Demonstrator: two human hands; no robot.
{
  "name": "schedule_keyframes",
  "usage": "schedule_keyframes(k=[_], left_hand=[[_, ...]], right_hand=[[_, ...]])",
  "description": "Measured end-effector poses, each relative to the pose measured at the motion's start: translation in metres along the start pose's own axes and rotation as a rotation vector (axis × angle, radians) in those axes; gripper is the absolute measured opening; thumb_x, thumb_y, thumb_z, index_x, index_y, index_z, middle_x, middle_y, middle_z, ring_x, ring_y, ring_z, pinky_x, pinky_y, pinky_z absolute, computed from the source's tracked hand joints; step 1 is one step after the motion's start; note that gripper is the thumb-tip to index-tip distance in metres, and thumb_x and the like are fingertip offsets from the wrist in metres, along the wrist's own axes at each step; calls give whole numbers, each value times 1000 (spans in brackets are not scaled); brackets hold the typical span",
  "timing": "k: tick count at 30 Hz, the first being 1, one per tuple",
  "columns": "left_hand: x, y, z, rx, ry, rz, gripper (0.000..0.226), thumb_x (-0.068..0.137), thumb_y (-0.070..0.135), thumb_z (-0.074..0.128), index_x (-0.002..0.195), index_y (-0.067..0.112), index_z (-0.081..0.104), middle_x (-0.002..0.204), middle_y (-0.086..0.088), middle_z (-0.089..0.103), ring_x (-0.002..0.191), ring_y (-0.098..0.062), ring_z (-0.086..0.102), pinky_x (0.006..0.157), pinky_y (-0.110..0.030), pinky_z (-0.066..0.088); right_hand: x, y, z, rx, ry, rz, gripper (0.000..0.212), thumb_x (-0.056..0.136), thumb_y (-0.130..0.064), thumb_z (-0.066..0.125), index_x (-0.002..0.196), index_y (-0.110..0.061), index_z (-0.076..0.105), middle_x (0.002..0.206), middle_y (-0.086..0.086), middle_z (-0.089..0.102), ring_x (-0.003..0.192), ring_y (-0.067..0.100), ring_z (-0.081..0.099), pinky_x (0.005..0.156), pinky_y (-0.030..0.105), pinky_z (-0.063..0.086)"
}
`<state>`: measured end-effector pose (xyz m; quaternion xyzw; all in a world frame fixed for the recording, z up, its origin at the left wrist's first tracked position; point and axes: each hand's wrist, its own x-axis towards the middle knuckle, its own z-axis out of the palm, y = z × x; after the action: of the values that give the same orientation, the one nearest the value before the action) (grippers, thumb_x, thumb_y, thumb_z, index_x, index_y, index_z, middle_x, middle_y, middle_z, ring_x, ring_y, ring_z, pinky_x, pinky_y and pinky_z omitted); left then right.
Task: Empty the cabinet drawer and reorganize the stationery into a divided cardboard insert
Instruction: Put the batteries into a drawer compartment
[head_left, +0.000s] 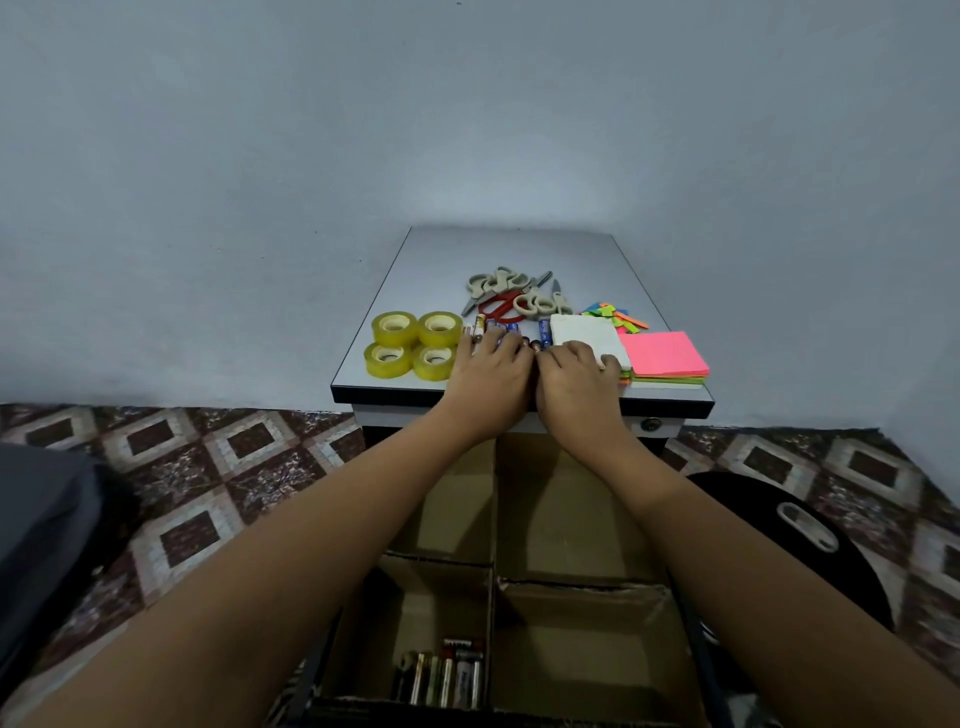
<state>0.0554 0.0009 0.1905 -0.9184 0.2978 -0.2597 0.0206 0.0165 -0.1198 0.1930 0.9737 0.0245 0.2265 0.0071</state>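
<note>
Loose batteries (544, 332): I see them in a row at 6 o'clock on the cabinet top (493, 254), between the tape rolls (415, 345) at 8 o'clock and the white pad (582, 332) at 4 o'clock.
Left hand (491, 371): fingers close together, laid over the row; I cannot tell whether they grip.
Right hand (574, 371): touching the left, fingers curled down; what they enclose is hidden.
Handling: I judge the cells small, rigid, smooth and prone to roll, so cup several from both ends.
Cardboard insert (493, 519): in the open drawer below; stowed batteries (447, 675) lie in its 7 o'clock compartment.
Scissors (511, 296): at 12 o'clock.
</note>
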Motion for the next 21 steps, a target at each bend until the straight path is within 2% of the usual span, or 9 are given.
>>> schedule_keyframes(k=[4,8,12,15,18,21], left_hand=[[-18,6,0,4,112,25,32,84,32,48,101,11,65,105,-7,67,100,-25,62,81,-48,48],[-30,7,-3,-14,118,48,34,75,31,69,101,10,64,101,-8,68,95,-26,64,80,-48,49],[-27,10,-11,-14,97,39,32,68,21,78,95,11,64,93,-9,68,89,-28,65,77,-45,50],[-23,10,-16,-4,109,44,29,64,15,79,88,11,64,86,-8,68,82,-27,64,74,-44,50],[-24,11,-21,-36,148,40,22,71,16,75,88,10,63,85,-9,68,79,-28,64,74,-42,50],[-32,10,-37,-254,185,15,15,83,14,64,95,5,63,89,-13,66,81,-29,62,71,-39,49]], right_hand=[[-18,1,6,31,191,-44,26,76,-14,71,102,-10,67,102,8,69,101,29,61,82,50,45],[-29,1,9,65,259,-79,27,71,-10,74,97,-10,66,97,7,69,94,28,64,80,46,47],[-32,0,9,132,307,-116,21,70,-4,74,88,-9,65,86,8,68,80,26,66,72,38,48],[-29,3,6,165,295,-133,17,74,-5,71,90,-7,65,85,10,67,78,27,65,67,36,47],[-31,3,0,290,295,-138,15,82,-5,64,96,-2,64,89,15,65,80,29,62,66,37,50],[-39,-3,-15,489,318,-41,19,87,-8,61,104,0,64,98,14,63,89,22,60,73,26,47]])
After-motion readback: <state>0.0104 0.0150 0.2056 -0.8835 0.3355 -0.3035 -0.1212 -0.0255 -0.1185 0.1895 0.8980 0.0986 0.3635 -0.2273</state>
